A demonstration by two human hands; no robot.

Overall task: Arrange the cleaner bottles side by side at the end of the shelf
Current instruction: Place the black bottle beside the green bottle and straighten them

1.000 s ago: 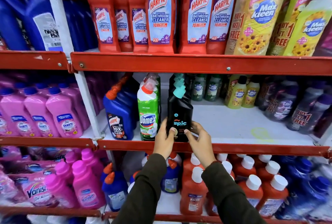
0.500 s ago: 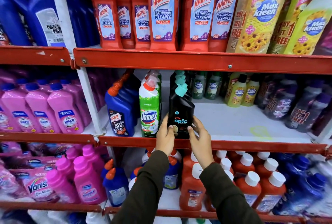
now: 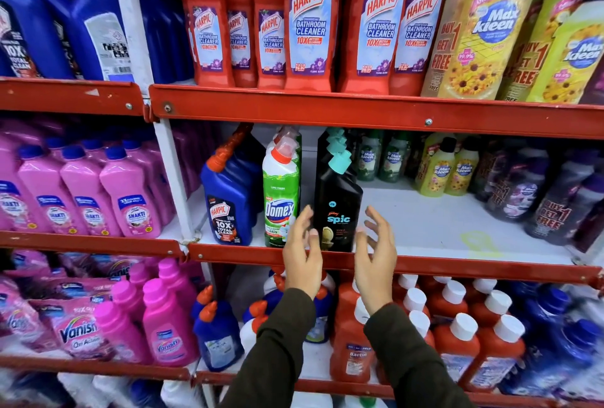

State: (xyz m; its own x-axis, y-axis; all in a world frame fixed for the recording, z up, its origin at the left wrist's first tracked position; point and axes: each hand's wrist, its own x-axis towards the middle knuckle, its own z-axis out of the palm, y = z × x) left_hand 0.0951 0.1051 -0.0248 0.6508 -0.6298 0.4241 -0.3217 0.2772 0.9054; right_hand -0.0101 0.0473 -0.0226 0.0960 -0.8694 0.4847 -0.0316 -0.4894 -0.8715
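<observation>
Both hands free, fingers spread: left hand and right hand flank black Spic bottle, upright at shelf front beside Domex bottle. Left fingertips overlap bottle's edge; contact unclear. Rear rows hidden.

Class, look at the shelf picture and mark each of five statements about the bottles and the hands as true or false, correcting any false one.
1. The black bottle stands upright on the middle shelf. True.
2. The left hand has a closed grip on the black bottle. False: its fingers are spread open, off the bottle.
3. The green bottle stands to the left of the black one. True.
4. The right hand holds a red bottle. False: it is open and holds nothing.
5. The blue bottle stands to the right of the black one. False: it stands to the left of the green bottle.
</observation>
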